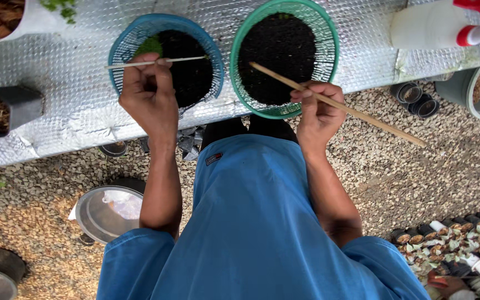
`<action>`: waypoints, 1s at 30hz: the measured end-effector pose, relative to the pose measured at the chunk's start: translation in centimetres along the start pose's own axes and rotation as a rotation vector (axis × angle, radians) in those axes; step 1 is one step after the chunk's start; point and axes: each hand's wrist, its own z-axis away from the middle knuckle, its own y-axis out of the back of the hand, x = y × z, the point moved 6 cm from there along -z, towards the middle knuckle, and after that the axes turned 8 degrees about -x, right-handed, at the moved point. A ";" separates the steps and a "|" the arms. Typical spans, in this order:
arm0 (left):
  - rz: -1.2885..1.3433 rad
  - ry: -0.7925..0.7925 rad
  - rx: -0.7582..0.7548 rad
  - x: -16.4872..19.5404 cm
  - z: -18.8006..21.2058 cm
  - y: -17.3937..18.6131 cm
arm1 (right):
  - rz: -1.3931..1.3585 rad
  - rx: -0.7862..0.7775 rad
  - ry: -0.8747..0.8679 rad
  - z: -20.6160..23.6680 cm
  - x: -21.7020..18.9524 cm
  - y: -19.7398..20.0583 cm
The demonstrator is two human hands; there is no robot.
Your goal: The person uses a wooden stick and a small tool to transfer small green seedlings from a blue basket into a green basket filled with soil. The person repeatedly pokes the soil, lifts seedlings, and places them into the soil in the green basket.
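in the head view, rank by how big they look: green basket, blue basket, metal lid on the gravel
Green basket and blue basket: look alike, not ranked.
Metal lid: smallest, though partly hidden and farther off.

Outdoor daylight falls on a gravel floor (418,161) beneath a bench wrapped in silver bubble foil (73,72), with a round metal lid (98,214) and rows of small black seedling pots (462,233) on the gravel.

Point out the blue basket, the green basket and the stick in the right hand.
blue basket (123,47), head view, on the mesh wall at its left side.
green basket (329,50), head view, on the mesh wall at its right side.
stick (373,118), head view, on the bare shaft beyond the right hand (318,111).
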 end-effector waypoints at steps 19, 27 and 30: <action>-0.063 -0.232 -0.092 2.7 0.1 -16.7 | 0.235 0.164 0.095 -5.1 2.3 5.3; -0.133 -0.239 -0.070 2.9 -0.4 -17.7 | 0.234 0.152 0.077 -4.7 2.9 5.5; -0.152 -0.250 -0.073 3.1 -0.6 -18.0 | 0.241 0.145 0.079 -4.5 3.1 5.5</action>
